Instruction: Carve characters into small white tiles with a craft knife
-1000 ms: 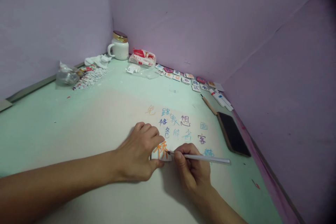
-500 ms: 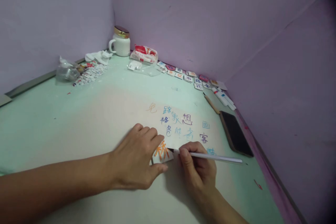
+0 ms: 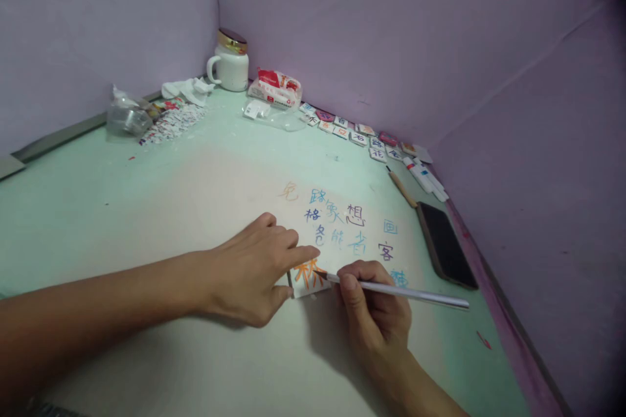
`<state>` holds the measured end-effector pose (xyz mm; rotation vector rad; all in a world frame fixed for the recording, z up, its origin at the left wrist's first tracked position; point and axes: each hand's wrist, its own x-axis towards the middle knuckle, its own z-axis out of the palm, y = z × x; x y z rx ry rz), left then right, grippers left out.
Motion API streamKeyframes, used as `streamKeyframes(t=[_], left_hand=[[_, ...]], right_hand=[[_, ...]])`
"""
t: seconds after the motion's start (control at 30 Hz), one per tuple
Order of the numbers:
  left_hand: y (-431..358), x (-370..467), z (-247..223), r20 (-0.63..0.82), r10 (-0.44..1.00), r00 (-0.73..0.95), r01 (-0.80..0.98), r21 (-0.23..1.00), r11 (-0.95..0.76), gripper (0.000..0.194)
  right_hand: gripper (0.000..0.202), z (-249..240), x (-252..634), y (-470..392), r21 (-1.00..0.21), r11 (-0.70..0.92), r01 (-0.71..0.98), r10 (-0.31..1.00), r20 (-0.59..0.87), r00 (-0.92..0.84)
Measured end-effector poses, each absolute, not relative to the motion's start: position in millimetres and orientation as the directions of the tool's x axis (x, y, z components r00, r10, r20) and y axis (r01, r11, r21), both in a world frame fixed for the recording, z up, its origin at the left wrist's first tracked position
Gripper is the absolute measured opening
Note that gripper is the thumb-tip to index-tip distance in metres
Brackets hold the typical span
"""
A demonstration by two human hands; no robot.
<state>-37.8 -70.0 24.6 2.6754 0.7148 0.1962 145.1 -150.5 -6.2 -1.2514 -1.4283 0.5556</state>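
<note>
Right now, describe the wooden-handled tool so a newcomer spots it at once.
Find the dark phone on the right side of the table. Off its far end lies a slim tan wooden-handled tool, dark tip pointing away. The markers beyond it are white; the silver pen-shaped tool is in the right hand.

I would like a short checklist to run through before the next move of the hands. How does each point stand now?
1. Right hand holds the silver tool: ok.
2. Left hand is at the white tile, thumb and index finger by its edges: ok.
3. Dark tip touches the tile: cannot tell.
4. Left index finger is well away from the tip: not ok, I think; it looks close.
5. Phone lies apart from both hands: ok.
6. Mug has its lid on: ok.
</note>
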Motion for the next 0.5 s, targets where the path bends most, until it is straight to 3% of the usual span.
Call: streamKeyframes(t=[0.2,0.33,0.5], left_hand=[[-66.0,-32.1,26.6,-0.039,0.529,0.848,0.499,0.399,-0.77,0.044],[-69.1,-32.0,25.8,0.031,0.571,0.82,0.518,0.385,-0.764,0.042],[-70.2,-33.4,15.9,0.138,0.502,0.854,0.405,0.43,-0.807,0.045]], right_hand=[[0.013,-6.0,149.6,-147.9,-0.818,0.373,0.438,0.872,0.471,0.135],[0.012,-6.4,151.0,-146.9,-0.814,0.367,0.45,0.861,0.48,0.166],[0.012,-10.2,154.7,-149.7,-0.785,0.423,0.453,0.865,0.499,0.057]])
